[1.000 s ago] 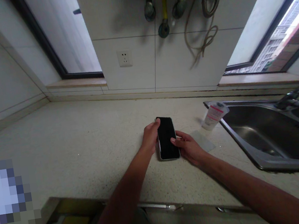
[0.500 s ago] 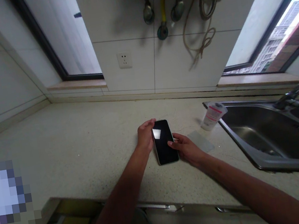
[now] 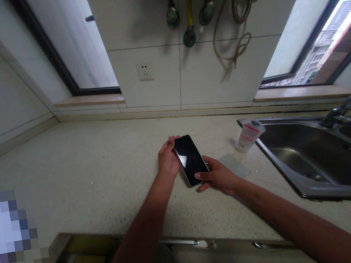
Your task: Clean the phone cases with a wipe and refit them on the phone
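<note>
The black smartphone sits at a slant between your hands, screen up, over the speckled stone table; I can't tell whether it's touching the surface. Your left hand is curved against its upper left edge. Your right hand is partly open, with its fingers at the lower right edge, so you have the phone by its sides. Just beyond your right hand lies a thin translucent sheet. Past that, a white tube with red print sits tilted at the rim of the stainless steel sink, under a faucet. Ahead, a wall socket and hanging hoses mark the tiled wall.
</note>
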Demonstrator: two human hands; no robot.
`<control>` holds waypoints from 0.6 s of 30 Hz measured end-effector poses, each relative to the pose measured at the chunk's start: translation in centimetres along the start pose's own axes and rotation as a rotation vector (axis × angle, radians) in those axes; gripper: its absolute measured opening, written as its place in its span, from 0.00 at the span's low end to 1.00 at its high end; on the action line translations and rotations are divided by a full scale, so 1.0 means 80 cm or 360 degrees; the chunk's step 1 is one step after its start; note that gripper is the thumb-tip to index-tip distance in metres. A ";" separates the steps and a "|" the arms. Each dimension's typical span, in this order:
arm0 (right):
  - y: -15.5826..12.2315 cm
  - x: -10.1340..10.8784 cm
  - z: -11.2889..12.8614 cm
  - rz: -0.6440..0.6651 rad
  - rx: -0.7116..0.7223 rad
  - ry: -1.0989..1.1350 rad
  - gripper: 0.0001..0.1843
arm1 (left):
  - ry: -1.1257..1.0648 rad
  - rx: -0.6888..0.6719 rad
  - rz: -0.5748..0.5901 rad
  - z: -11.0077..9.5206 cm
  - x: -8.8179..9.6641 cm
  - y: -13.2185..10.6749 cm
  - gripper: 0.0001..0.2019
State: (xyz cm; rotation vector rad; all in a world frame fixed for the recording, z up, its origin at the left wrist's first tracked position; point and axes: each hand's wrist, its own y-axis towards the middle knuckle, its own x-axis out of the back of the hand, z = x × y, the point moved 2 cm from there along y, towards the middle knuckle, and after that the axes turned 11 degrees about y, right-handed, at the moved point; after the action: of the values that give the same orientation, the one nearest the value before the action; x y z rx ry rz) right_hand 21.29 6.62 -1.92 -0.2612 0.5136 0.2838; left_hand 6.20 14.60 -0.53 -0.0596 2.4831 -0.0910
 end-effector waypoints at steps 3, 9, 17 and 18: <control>0.000 0.000 -0.002 -0.0043 0.0077 0.0046 0.32 | 0.0046 0.0279 0.0156 0.000 -0.005 -0.003 0.21; 0.003 0.003 -0.004 -0.0072 0.0123 0.0099 0.28 | 0.0114 0.0309 0.0316 0.000 -0.012 -0.008 0.19; 0.004 0.004 -0.005 -0.0012 0.0081 0.0118 0.26 | 0.0394 -0.0095 0.0195 0.004 -0.008 -0.009 0.19; 0.003 0.004 -0.005 -0.0015 0.0073 0.0110 0.26 | 0.0441 -0.0102 0.0151 0.005 -0.007 -0.009 0.19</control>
State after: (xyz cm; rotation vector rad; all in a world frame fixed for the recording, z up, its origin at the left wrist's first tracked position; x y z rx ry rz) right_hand 21.27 6.79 -2.49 -0.2295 0.5865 0.2539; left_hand 6.91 13.92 -0.45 0.0472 2.7611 0.0223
